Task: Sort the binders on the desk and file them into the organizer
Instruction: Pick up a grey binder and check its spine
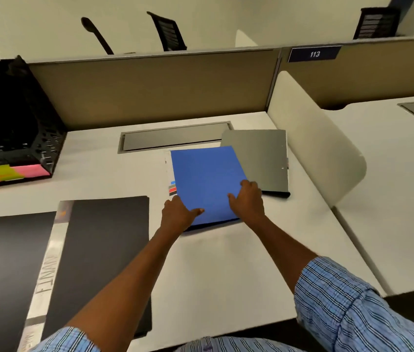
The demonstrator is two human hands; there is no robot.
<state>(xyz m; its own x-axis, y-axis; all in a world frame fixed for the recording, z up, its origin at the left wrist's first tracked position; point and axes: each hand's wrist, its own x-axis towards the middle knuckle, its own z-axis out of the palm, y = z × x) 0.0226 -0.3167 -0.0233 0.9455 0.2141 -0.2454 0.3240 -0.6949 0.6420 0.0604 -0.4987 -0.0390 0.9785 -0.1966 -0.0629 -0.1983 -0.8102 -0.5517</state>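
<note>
A blue folder (204,177) lies in the middle of the white desk (226,262), on top of a stack whose white, grey and red edges (172,188) peek out at its left side. My left hand (179,214) grips the folder's near left corner, thumb on top. My right hand (247,199) holds its near right edge. A grey binder (264,158) lies flat just to the right, partly under the blue one. A large black binder (94,250) lies open at the near left, its spine lettered. The black mesh organizer (10,118) stands at the far left.
Pink and yellow sticky notes (7,174) sit at the organizer's front. A grey cable hatch (175,135) is set in the desk behind the stack. A tan partition (150,90) backs the desk and a white rounded divider (315,148) bounds it on the right.
</note>
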